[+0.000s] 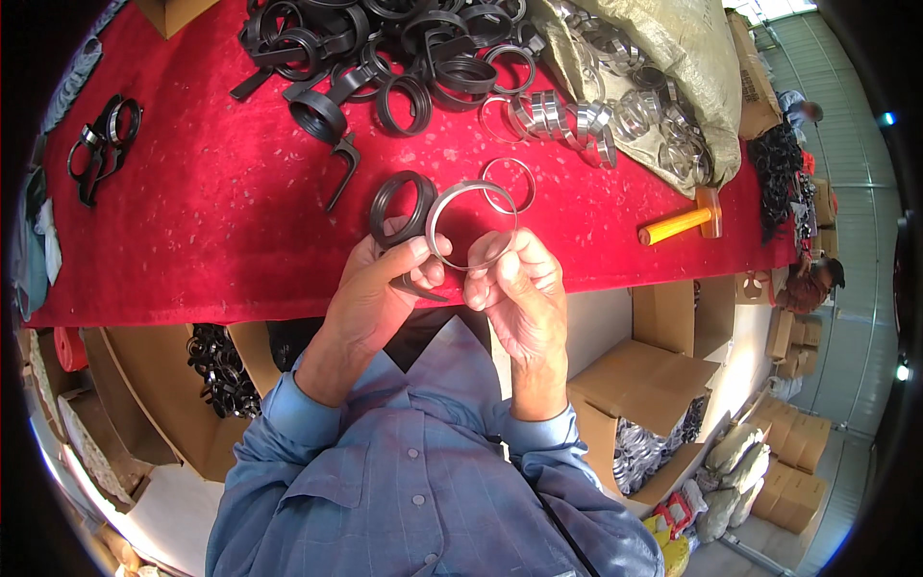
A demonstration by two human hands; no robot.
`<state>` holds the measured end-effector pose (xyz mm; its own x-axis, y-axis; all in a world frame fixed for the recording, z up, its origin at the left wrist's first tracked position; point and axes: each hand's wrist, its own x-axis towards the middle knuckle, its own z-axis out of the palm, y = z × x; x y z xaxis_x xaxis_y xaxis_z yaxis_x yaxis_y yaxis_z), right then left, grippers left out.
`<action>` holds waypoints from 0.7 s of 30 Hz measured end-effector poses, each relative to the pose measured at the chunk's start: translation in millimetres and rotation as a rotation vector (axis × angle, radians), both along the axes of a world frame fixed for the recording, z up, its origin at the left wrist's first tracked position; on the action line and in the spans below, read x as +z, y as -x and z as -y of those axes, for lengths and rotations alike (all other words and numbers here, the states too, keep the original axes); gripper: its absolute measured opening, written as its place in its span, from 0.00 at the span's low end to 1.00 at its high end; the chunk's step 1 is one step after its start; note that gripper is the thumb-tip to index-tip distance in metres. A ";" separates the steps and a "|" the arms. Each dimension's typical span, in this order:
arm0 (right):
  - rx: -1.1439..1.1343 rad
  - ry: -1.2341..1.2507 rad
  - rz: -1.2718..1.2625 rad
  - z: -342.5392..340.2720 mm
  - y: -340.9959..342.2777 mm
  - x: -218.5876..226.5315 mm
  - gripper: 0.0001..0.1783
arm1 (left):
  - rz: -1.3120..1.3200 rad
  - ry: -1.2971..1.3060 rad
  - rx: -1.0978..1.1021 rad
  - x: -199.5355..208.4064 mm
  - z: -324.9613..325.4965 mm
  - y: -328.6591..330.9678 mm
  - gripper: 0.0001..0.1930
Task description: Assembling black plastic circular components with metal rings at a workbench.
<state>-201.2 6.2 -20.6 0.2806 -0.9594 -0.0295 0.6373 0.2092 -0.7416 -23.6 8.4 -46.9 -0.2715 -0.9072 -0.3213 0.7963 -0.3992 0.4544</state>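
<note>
Both hands are raised at the near edge of a red cloth-covered table (240,212). My left hand (385,279) is closed on a black plastic ring with a handle (376,207), the ring part standing up above the fingers. A thin silver metal ring (435,213) is pinched by my right hand (524,284) at its lower right. Its left side touches or lies right by the left fingertips, beside the black ring. Just beyond, another metal ring (532,183) rests on the cloth. A loose black handled piece (343,165) lies farther left.
Black handled rings (404,101) are heaped at the back. Metal rings (548,113) spill from a woven sack (687,62). A yellow-handled hammer (678,227) lies to the right. Two black-and-metal assemblies (101,144) sit far left. Cardboard boxes (639,380) with parts stand below the table.
</note>
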 end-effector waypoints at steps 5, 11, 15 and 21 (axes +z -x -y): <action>-0.005 0.072 -0.021 -0.2 -0.4 -1.8 0.09 | 0.021 0.011 -0.007 -0.4 1.7 -1.0 0.09; -0.020 0.263 -0.310 -4.4 1.3 4.5 0.10 | 0.060 0.017 0.064 0.4 2.1 -2.8 0.12; -0.054 0.488 -0.546 -0.8 7.0 5.3 0.09 | 0.094 0.038 0.074 4.0 1.9 -4.1 0.13; -0.045 0.483 -0.590 -3.1 10.5 8.9 0.04 | 0.068 0.146 0.067 4.7 1.2 -8.7 0.14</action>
<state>-211.7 9.2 -11.7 0.3091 -0.9138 0.2635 0.1076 -0.2417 -0.9644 -14.9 7.2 -42.2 -0.1914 -0.9608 -0.2005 0.7845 -0.2725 0.5570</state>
